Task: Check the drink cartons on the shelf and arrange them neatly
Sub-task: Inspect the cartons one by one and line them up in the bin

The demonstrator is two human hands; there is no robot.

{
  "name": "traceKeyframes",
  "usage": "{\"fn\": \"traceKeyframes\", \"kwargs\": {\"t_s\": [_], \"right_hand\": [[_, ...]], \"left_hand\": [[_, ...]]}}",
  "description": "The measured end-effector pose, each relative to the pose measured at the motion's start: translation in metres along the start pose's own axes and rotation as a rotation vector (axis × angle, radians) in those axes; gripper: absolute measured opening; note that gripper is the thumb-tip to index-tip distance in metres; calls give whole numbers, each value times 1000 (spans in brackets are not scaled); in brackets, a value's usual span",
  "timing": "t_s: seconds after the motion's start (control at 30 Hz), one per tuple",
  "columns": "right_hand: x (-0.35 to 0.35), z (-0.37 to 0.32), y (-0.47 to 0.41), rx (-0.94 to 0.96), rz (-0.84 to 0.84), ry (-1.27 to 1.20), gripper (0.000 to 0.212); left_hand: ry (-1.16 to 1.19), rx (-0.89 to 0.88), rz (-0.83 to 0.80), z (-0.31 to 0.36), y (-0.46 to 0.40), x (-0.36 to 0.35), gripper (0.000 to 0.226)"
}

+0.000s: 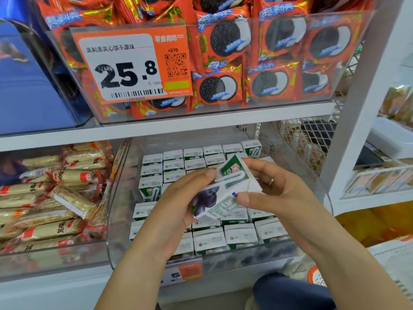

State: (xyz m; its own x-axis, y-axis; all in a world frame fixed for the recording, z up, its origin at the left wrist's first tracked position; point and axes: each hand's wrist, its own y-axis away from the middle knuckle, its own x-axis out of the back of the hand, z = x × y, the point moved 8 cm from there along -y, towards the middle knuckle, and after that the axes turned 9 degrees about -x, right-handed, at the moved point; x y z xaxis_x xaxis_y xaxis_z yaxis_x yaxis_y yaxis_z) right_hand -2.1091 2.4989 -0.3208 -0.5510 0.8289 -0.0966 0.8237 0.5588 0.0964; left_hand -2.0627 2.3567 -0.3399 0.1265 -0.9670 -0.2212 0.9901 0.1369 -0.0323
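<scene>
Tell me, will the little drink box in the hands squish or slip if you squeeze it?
The carton looks like stiff folded card with sharp edges, so it probably keeps its shape under a gentle grip. Both the left hand and right hand hold it tilted by its corners, suggesting it is light. Its glossy print may be slightly slippery. The straw on its side could snag.

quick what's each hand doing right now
Left hand: holding the small white-and-green drink carton by its lower left end.
Right hand: pinching the same carton from the right.
</scene>
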Motion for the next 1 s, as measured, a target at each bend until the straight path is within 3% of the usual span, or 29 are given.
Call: {"fn": "traceKeyframes", "kwargs": {"t_s": [0.17, 0.43, 0.77, 1.0], "right_hand": [[5, -2, 4, 22, 7, -26, 53], [7, -5, 7, 38, 46, 45, 51], [11, -5, 5, 59, 94, 58, 53], [6, -10, 7, 183, 149, 258, 57]], "left_hand": [[-229, -159, -232, 11, 4, -19, 40], [-377, -263, -196, 7, 3, -26, 41], [-406, -233, -222, 3, 1, -30, 48], [-587, -288, -149, 1, -3, -23, 57]]}}
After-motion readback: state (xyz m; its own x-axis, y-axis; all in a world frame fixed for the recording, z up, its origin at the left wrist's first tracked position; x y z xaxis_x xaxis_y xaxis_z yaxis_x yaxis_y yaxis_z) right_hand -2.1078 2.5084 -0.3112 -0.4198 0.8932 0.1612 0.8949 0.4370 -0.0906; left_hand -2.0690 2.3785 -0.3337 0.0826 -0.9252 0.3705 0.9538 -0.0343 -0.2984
